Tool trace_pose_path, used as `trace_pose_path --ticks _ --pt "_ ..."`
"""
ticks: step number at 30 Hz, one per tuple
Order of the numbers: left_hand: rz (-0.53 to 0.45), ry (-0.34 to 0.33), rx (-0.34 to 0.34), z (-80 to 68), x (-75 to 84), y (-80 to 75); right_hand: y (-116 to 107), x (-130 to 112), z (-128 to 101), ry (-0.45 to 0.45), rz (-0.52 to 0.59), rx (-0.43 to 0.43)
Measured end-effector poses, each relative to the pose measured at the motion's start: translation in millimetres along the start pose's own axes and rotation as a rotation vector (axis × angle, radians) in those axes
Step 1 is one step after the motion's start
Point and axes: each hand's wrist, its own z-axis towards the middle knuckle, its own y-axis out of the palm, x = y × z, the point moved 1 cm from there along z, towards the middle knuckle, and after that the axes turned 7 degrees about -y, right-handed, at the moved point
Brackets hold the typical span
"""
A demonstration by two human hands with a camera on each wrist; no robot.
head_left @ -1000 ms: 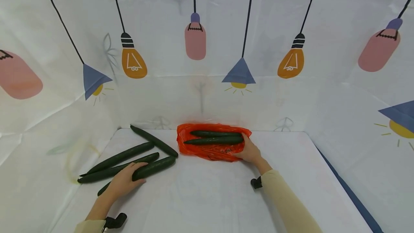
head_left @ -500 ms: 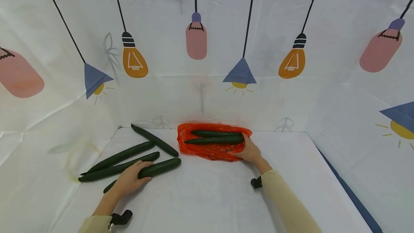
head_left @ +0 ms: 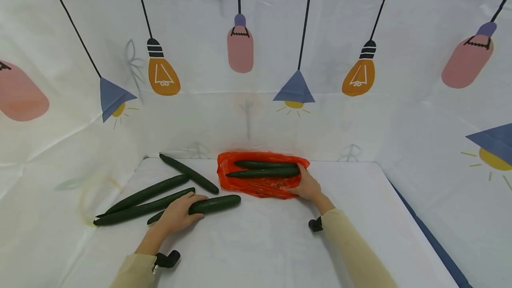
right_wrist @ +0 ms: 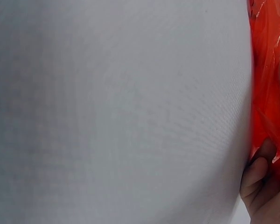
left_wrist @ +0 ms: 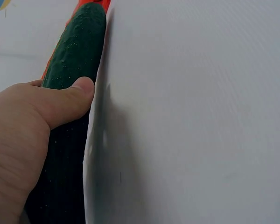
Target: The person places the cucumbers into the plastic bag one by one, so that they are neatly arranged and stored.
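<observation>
My left hand [head_left: 180, 212] grips a dark green cucumber [head_left: 216, 204] from above, its thumb lying across the bumpy skin in the left wrist view. The cucumber's far end points toward an orange-red plastic bag [head_left: 256, 189] at the table's back. Inside the bag's opening lie two cucumbers [head_left: 264, 173] side by side. At the bag's right end my right hand [head_left: 309, 187] holds the plastic, its fingers beside the cucumber ends. The right wrist view shows curled fingers [right_wrist: 254, 179] against the red film; part of that hand is cut off.
Three more cucumbers lie on the left of the white table [head_left: 264, 248]: one slanting at the back [head_left: 189, 173], one in the middle [head_left: 146, 194] and one nearer [head_left: 136, 213]. White sheeting [head_left: 192, 114] printed with lamps rises behind and at both sides.
My left hand has moved right with its cucumber, bringing the cucumber's end closer to the bag. My right hand and the bag have stayed in place.
</observation>
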Motion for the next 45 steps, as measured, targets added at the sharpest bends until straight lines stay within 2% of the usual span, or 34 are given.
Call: trace_pose_path --ticks 3,10,16,24,33,39,45 --pt "-0.017 -0.009 -0.032 6.9 7.7 2.2 0.8 -0.7 0.0 0.018 -0.003 -0.001" --pt "-0.025 0.026 -0.025 23.0 22.6 4.0 1.8 0.2 0.5 0.003 -0.003 0.007" --pt "-0.023 0.041 -0.044 44.1 36.0 2.7 1.0 -2.0 1.2 0.017 0.008 0.008" --pt "-0.054 0.129 -0.038 75.3 53.5 7.8 -1.4 -3.3 0.1 0.037 0.010 0.010" --pt "-0.051 0.110 -0.111 107.1 73.2 13.9 -1.9 -2.9 -0.1 0.013 0.030 0.020" --pt "-0.030 0.158 -0.163 129.4 85.7 22.3 2.7 2.4 0.3 0.027 0.027 0.018" --pt "0.020 0.232 -0.160 150.5 98.9 32.8 4.7 3.8 0.4 0.005 0.057 0.039"
